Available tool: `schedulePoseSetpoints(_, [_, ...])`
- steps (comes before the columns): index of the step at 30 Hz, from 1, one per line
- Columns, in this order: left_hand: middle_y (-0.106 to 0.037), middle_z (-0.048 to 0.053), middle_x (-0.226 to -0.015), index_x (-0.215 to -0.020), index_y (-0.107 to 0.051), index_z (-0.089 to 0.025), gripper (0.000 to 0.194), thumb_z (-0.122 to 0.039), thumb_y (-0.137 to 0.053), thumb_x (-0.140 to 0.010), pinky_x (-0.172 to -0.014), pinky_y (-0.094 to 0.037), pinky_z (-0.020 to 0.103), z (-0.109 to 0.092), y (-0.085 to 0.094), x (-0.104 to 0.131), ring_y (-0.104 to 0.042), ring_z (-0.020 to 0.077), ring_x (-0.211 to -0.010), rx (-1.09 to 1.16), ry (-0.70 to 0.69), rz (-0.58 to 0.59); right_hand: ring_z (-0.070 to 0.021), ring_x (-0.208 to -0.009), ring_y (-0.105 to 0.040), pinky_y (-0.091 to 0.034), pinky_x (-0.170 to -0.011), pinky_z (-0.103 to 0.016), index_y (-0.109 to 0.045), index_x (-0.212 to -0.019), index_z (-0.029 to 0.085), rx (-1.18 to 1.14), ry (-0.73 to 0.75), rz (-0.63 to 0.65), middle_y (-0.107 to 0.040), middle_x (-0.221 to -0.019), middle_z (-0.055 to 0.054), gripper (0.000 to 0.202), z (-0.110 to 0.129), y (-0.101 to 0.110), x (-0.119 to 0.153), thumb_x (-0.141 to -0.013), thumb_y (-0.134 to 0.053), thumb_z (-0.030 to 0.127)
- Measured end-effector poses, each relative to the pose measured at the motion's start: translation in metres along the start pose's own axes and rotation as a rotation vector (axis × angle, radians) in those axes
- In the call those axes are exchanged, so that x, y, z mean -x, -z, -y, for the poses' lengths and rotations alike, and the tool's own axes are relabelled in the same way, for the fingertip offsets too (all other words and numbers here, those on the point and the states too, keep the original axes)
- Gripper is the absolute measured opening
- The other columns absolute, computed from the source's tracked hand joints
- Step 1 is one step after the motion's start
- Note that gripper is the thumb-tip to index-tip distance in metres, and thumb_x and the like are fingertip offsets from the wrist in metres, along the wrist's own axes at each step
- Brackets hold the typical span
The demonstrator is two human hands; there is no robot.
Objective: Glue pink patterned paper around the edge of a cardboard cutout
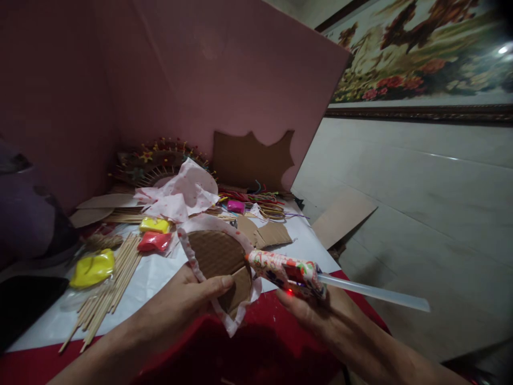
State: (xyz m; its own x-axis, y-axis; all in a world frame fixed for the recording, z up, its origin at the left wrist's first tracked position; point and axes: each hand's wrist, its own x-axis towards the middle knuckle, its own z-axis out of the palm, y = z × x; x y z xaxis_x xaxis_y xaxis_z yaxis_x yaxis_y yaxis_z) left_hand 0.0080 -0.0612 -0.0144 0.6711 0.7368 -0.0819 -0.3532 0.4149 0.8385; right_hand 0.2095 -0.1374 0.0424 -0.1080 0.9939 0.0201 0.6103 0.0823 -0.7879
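Note:
My left hand grips a cardboard piece, shaped roughly like a heart or leaf, with the thumb pressed on its brown face. Pale pink patterned fabric is folded over its edge all round. Wrapped round the handle of a flower-patterned glue gun is my right hand, its fingers mostly hidden behind the gun. A clear glue stick sticks out of the gun's back, and a red light glows near my thumb. The nozzle is at the right edge of the cardboard piece; whether it touches cannot be seen.
Wooden sticks and yellow and red clay packs lie left on the white-covered table. Behind are crumpled pink fabric, cardboard scraps and coloured pipe cleaners. A cut cardboard sheet leans against the pink panel.

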Motion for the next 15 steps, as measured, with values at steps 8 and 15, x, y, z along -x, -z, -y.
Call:
schedulePoseSetpoints(8, [-0.073,0.010,-0.089,-0.099,-0.071,-0.017,0.021,-0.018,-0.064,-0.079,-0.071,-0.051,0.030,0.0004,0.0012,-0.0012,-0.066,0.0185,-0.074,-0.015,-0.003,0.026,-0.0220,-0.083,-0.063,-0.049,-0.088,-0.037,-0.067,-0.100,0.024,0.012,-0.025,0.002,-0.068,-0.088,-0.004,0.029,0.0001,0.0035,0.0026,-0.088,-0.049,0.043])
schedulePoseSetpoints(15, [-0.073,0.008,-0.089,-0.100,-0.071,-0.019,0.022,-0.014,-0.063,-0.080,-0.075,-0.051,0.030,-0.0009,-0.0022,0.0017,-0.066,0.0182,-0.076,0.005,-0.007,0.016,-0.0216,-0.095,-0.062,-0.045,-0.096,-0.038,-0.064,-0.112,0.027,-0.052,0.019,0.049,-0.069,-0.092,-0.002,0.031,0.0049,0.0031,0.0010,-0.091,-0.046,0.041])
